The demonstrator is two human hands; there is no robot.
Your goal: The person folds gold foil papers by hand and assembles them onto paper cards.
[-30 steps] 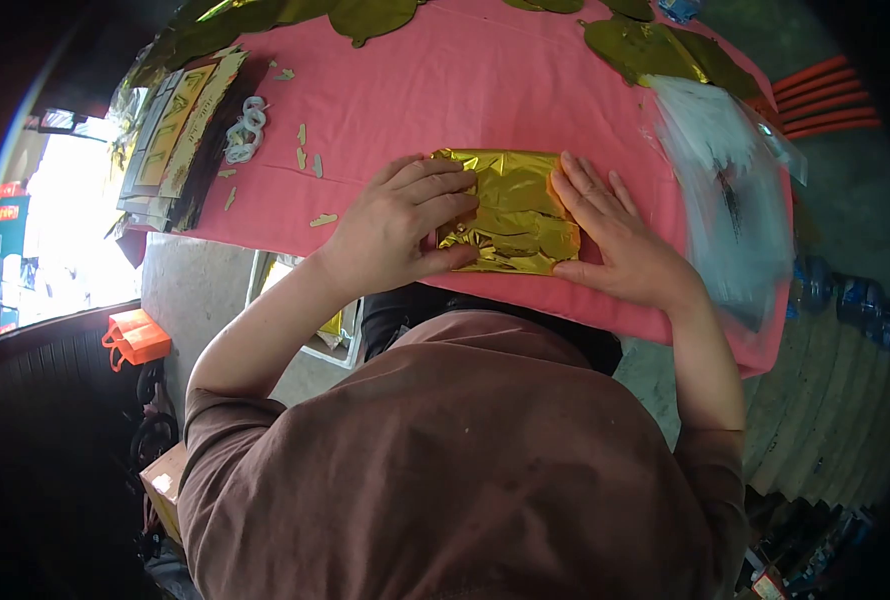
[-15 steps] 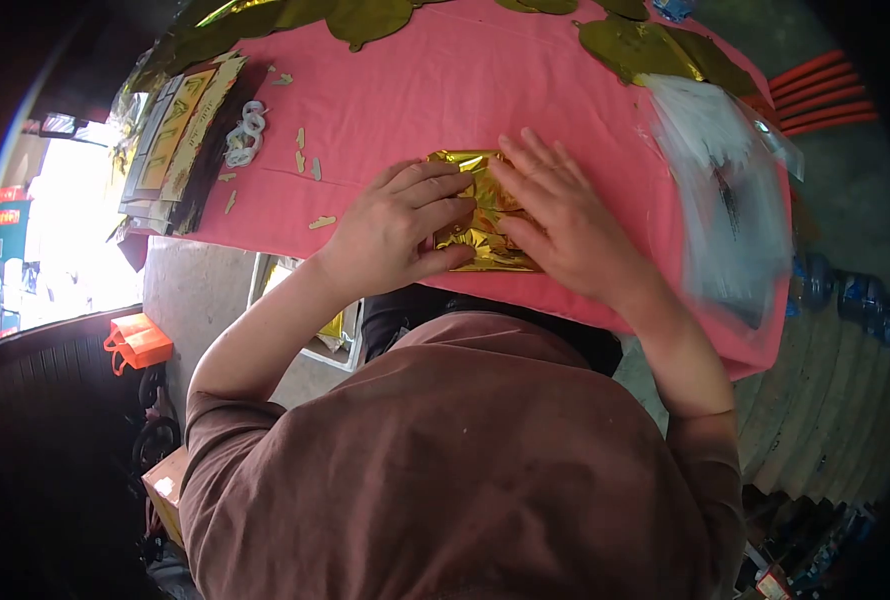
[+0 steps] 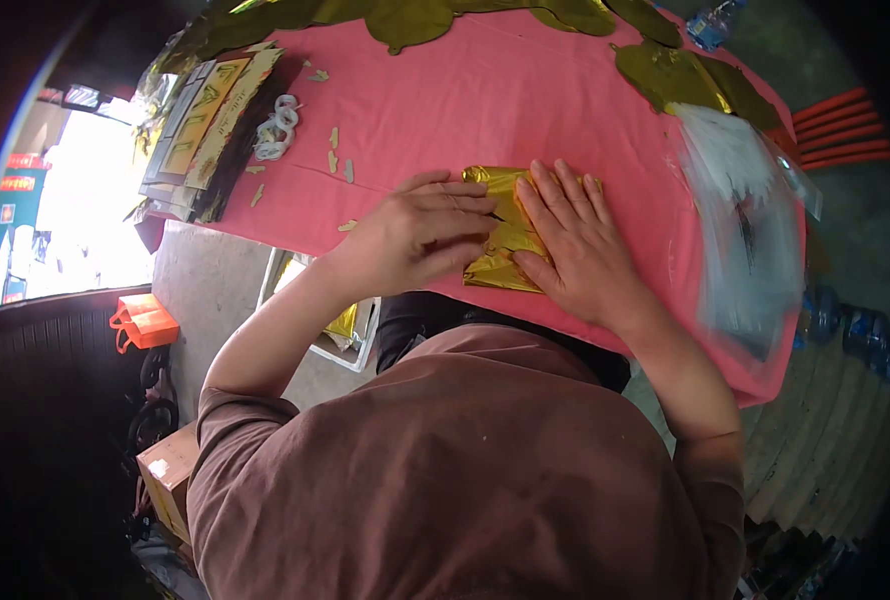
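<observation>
so: gold foil pressed flat under two hands

nearest the camera is the person's brown shirt (image 3: 465, 470), filling the lower frame. just past it, both hands lie on a folded gold foil sheet (image 3: 500, 225) at the near edge of the pink tablecloth (image 3: 525, 90). the left hand (image 3: 420, 235) rests with fingers loosely curled, fingertips on the left part of the foil, gripping nothing that i can see. the right hand (image 3: 575, 245) is spread flat and open, palm down, covering the right part of the foil and pinning it.

as a judgement, the foil looks very light, thin and crinkly, slick on its shiny face, and likely to spring open or tear at a crease if tugged. it is best held by pressing flat with the palm, or pinched at a folded edge or corner rather than in the middle.

to the right lies a clear plastic bag (image 3: 745, 230), blurred. farther left sit white rings (image 3: 277, 128) and a stack of gold printed cards (image 3: 200, 125); their marks are too small to read. farthest off, dull gold foil shapes (image 3: 415, 15) line the table's far edge. no brand or writing is readable anywhere.
</observation>
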